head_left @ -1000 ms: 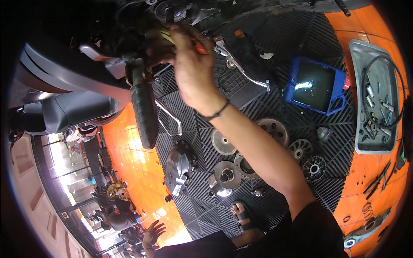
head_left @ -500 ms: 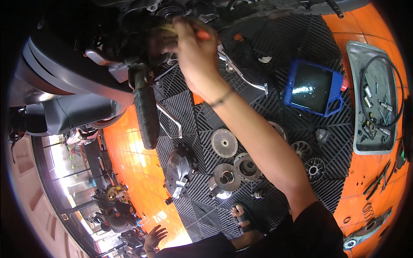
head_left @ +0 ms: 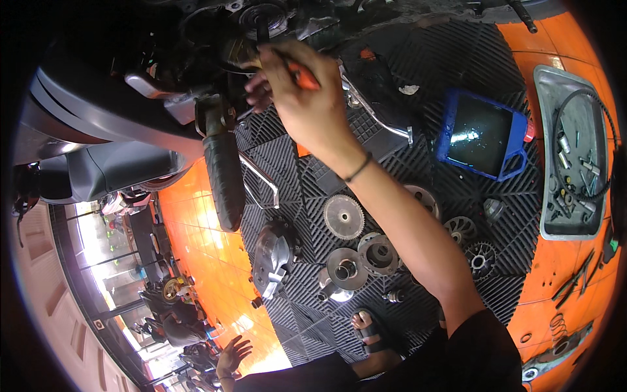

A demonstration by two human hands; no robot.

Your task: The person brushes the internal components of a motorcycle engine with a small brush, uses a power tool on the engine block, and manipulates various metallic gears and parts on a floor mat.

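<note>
My right hand (head_left: 304, 95) is closed around an orange-handled brush (head_left: 307, 77). Its bristle end points left and is dim against the dark scooter underside, so I cannot tell whether it touches. Just above the hand is a round, dark engine part (head_left: 262, 18). Low on the left, my left hand (head_left: 235, 355) is open with spread fingers and holds nothing. The scooter's black rubber handlebar grip (head_left: 224, 183) hangs left of my right forearm.
A black ribbed mat (head_left: 313, 320) carries a toothed metal disc (head_left: 344, 217), pulley parts (head_left: 346, 269), a dark cover (head_left: 273, 258) and a blue oil container (head_left: 482, 134). On the right, a grey metal tray (head_left: 545, 196) holds a belt and small parts. Pliers (head_left: 575, 281) lie on orange tiles.
My right hand has moved slightly down and right with the brush, and it is less blurred. The left hand stays open in nearly the same place. The view has shifted a little.
</note>
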